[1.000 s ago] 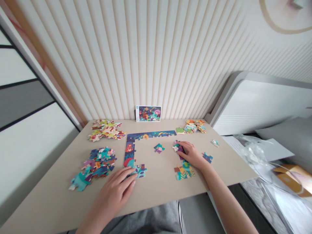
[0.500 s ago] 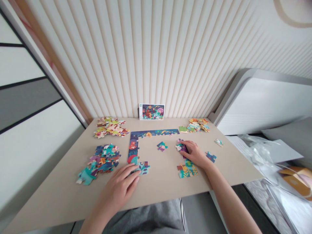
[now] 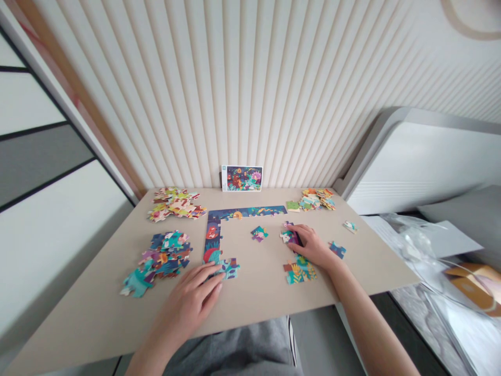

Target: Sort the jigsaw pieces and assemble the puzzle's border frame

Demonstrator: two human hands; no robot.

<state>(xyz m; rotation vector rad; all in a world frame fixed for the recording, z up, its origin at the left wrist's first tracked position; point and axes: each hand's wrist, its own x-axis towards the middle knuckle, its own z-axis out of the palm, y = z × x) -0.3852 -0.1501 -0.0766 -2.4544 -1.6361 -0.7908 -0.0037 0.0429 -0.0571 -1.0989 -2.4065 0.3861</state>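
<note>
My left hand (image 3: 198, 292) lies with fingers stretched out, its fingertips on the lower left corner of a partly joined jigsaw puzzle border (image 3: 213, 231). That border runs up the left side and along the top. My right hand (image 3: 309, 243) curls over a purple puzzle section (image 3: 287, 236), thumb and forefinger around it; the palm hides part of it. Just below, joined green and yellow puzzle pieces (image 3: 301, 272) touch this section. Between the hands lies a loose puzzle piece (image 3: 259, 233), and a blue puzzle piece (image 3: 337, 249) sits right of my right hand.
A picture card (image 3: 242, 178) leans against the ribbed wall. Puzzle piles lie at the back left (image 3: 176, 202), front left (image 3: 158, 261) and back right (image 3: 318, 199). A pale puzzle piece (image 3: 350, 226) is near the table's right side. Beyond the table (image 3: 250, 297) are plastic wrap and papers.
The view has shifted very slightly. Both hands and the puzzle pieces keep their places.
</note>
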